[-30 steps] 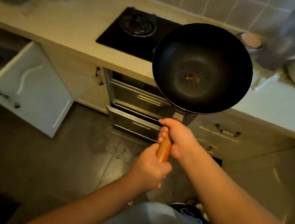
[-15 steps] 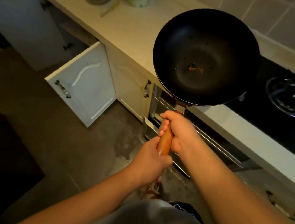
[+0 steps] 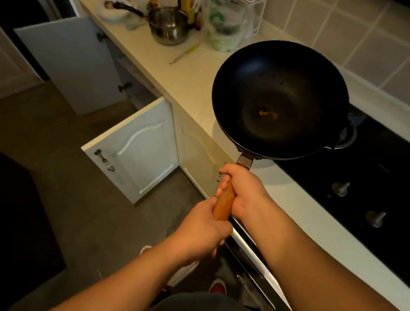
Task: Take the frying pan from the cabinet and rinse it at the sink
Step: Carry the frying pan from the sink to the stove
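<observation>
Two hands share the wooden handle (image 3: pixel 224 203) of the frying pan (image 3: pixel 280 100), held in the air above the counter edge (image 3: pixel 194 82). Right hand (image 3: pixel 243 190) is wrapped near the bracket, left hand (image 3: pixel 203 229) closed at the butt. Pan is likely rigid and bowl-heavy (hence both hands); the handle seems the natural hold. Sink not in view.

A home kitchen: tiled wall (image 3: pixel 380 45), hob (image 3: pixel 378 190), cluttered countertop (image 3: pixel 182 76), cabinet doors (image 3: pixel 136 147).
</observation>
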Available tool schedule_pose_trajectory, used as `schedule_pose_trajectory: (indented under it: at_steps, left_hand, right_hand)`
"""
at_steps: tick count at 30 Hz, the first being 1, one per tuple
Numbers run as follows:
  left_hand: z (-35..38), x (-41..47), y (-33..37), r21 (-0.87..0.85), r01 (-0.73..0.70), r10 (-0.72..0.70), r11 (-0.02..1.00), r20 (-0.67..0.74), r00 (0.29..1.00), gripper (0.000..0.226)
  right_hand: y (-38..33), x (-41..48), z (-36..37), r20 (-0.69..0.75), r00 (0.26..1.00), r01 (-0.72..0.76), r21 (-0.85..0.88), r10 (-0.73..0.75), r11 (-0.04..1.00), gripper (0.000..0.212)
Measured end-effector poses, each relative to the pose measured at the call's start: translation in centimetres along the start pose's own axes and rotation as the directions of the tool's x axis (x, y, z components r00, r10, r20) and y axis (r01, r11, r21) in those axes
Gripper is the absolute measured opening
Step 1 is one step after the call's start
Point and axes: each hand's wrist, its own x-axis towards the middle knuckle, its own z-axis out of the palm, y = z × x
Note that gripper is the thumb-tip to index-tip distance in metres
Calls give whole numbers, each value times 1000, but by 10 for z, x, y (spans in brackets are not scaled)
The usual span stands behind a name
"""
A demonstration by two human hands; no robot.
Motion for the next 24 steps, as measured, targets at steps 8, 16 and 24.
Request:
schedule_pose_trajectory:
  at_steps: [8, 16, 24]
  left_hand:
    - [-96, 73, 31, 31, 24, -29, 999, 172, 985, 24]
    - [-193, 147, 65, 227, -89, 22, 970, 283, 959, 6]
    - [-221, 212, 102, 238, -81, -2, 968, 327, 945, 15]
  right_hand:
    - [-31, 70, 70, -113, 993, 34, 65, -26, 997, 33]
    - [-62, 129, 147, -257, 963, 111, 120, -77, 987, 38]
    - [-109, 181, 176, -368, 929, 108, 157, -43, 982, 34]
